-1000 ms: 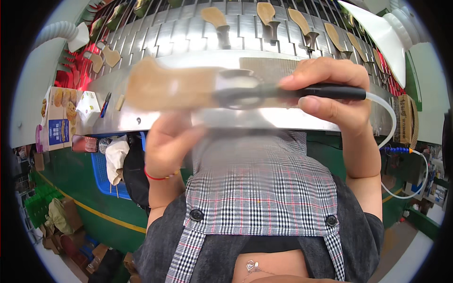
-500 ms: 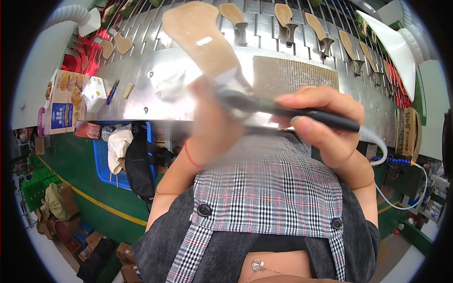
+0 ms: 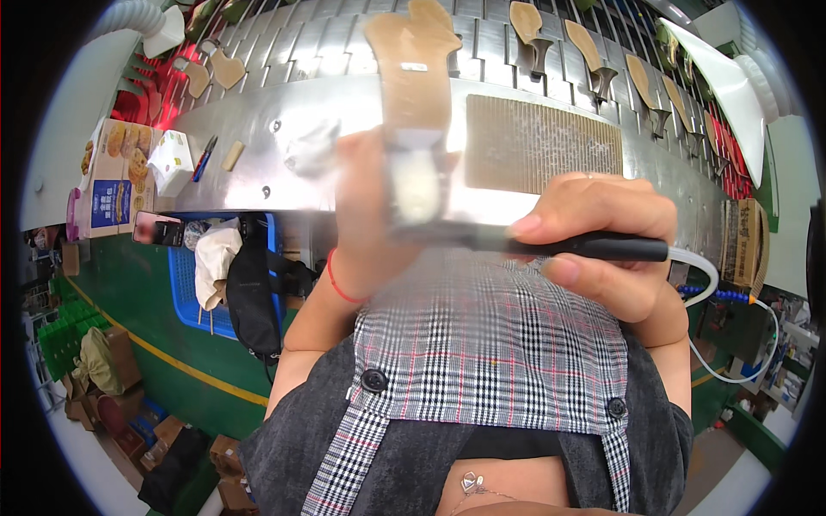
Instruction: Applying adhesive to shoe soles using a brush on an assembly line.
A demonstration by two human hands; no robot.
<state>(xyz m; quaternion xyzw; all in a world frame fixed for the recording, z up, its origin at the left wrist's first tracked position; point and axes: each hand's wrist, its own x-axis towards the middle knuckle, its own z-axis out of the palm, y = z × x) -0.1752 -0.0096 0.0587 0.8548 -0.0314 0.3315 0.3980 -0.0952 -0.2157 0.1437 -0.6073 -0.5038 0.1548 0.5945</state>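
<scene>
My left hand (image 3: 366,193), smeared by motion, is closed around the heel end of a tan shoe sole (image 3: 416,99). The sole stands up away from me over the metal bench, its front part toward the slatted conveyor. A pale inner patch shows at its heel end. Between the thumb and fingers of my right hand (image 3: 615,211) is a black pen-like tool (image 3: 621,248) with a white hose (image 3: 707,273) at its back. The tool's front end reaches the near edge of the heel; its tip is blurred, so contact there is unclear.
More tan soles with dark heels (image 3: 582,45) lie along the slatted conveyor (image 3: 335,47). A ribbed mat (image 3: 544,144) rests on the metal bench (image 3: 258,163). Pens (image 3: 205,159), a tissue pack (image 3: 171,163) and a printed carton (image 3: 122,176) are at left. Below hangs a blue basket (image 3: 183,297).
The sole has turned more upright and moved right, its heel end coming nearer to me. My right hand and the tool have shifted slightly down and right.
</scene>
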